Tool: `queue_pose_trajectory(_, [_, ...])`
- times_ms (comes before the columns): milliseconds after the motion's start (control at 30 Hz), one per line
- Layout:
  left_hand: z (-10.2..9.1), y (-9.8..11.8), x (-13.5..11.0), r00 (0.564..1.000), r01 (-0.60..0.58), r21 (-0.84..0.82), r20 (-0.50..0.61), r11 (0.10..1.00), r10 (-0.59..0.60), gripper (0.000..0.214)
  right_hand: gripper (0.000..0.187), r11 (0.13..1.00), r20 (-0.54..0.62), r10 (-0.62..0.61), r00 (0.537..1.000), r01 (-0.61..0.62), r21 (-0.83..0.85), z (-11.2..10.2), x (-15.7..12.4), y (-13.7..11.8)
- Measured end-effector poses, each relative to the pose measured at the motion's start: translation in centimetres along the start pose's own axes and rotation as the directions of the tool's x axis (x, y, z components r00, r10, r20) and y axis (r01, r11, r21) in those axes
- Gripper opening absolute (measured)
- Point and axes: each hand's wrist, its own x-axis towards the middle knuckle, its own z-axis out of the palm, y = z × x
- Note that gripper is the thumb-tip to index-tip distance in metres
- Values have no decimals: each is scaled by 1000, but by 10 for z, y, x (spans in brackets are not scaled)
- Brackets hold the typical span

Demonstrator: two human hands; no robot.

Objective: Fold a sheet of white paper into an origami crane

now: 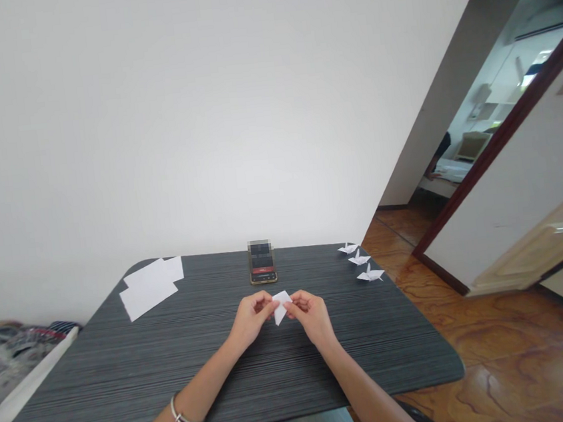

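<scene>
Between my two hands is a small piece of folded white paper (281, 307), roughly kite-shaped, with its narrow end pointing down. My left hand (253, 318) pinches its left edge between thumb and fingers. On the right edge, my right hand (311, 314) grips it the same way, thumb on the front. Both hands are low over the dark table, near its middle. The paper's far side and some fingertips are hidden. Just beyond the hands, a phone (262, 267) stands facing me, its upper screen blurred.
Three folded white paper cranes (370, 274) sit in a row at the table's (218, 379) right edge. Several white paper sheets (149, 295) overlap at the back left. A white wall (254, 140) rises behind. Bagged fabric (10, 360) lies left of the table; a doorway opens at right.
</scene>
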Motion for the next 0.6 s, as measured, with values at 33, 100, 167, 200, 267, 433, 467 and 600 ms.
queue_pose_trajectory(33, [0,0,0,1000,-4,-8,-6,1000,4,24,18,1000,18,8,1000,-8,1,0,0,0])
queue_pose_trajectory(100, [-1,0,-1,1000,2,-40,-14,999,-3,24,18,999,78,33,996,-33,1,1,-1,1])
queue_pose_trajectory(167, [-2,-1,0,1000,6,-79,-28,997,-8,24,19,998,154,61,986,-62,4,2,-3,1])
queue_pose_trajectory(200, [-3,-2,0,999,3,-95,-40,995,-6,23,19,997,182,75,981,-77,7,3,-3,1])
queue_pose_trajectory(267, [-3,-2,1,998,-7,-119,-67,993,-1,22,18,994,202,99,974,-104,16,5,-4,0])
queue_pose_trajectory(433, [-2,0,1,997,24,-186,-73,982,-39,22,20,991,177,127,976,-134,23,5,-5,-2])
queue_pose_trajectory(467, [-2,1,1,997,31,-192,-64,981,-44,23,21,991,180,129,975,-136,22,5,-5,-2])
queue_pose_trajectory(600, [-3,1,1,999,34,-142,-26,989,-38,21,21,991,195,130,972,-134,5,5,-5,-1])
